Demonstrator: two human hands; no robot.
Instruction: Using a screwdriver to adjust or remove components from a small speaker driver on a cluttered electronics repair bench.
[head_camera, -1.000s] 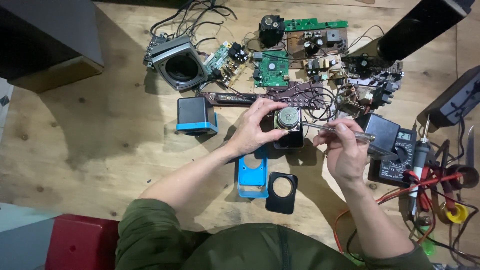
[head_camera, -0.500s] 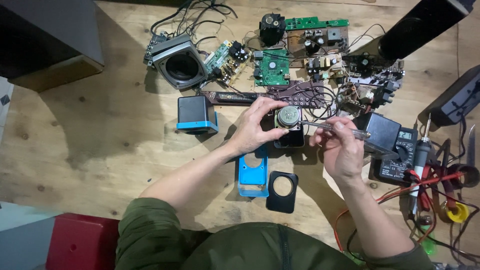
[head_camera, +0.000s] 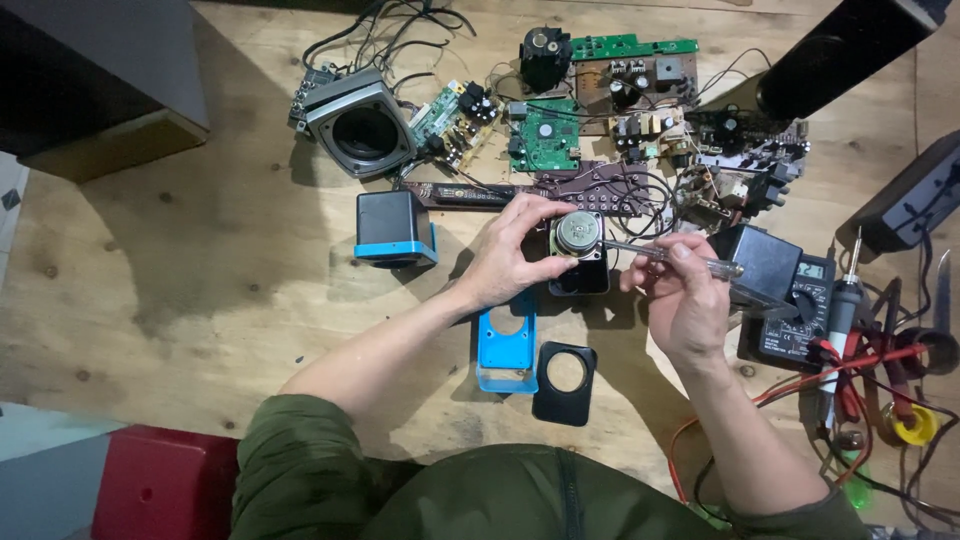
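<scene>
Metal-backed speaker driver (head_camera: 580, 233), seemingly lifted from its black housing (head_camera: 580, 277), is gripped by the left hand (head_camera: 510, 255); right hand (head_camera: 685, 295) pinches a screwdriver (head_camera: 665, 255); blue cover (head_camera: 507, 345) already off.

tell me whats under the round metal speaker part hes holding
Under the round metal speaker driver, a small black box-shaped housing stands on the wooden table. The left hand steadies them; how the two join is hidden by the driver itself.
</scene>
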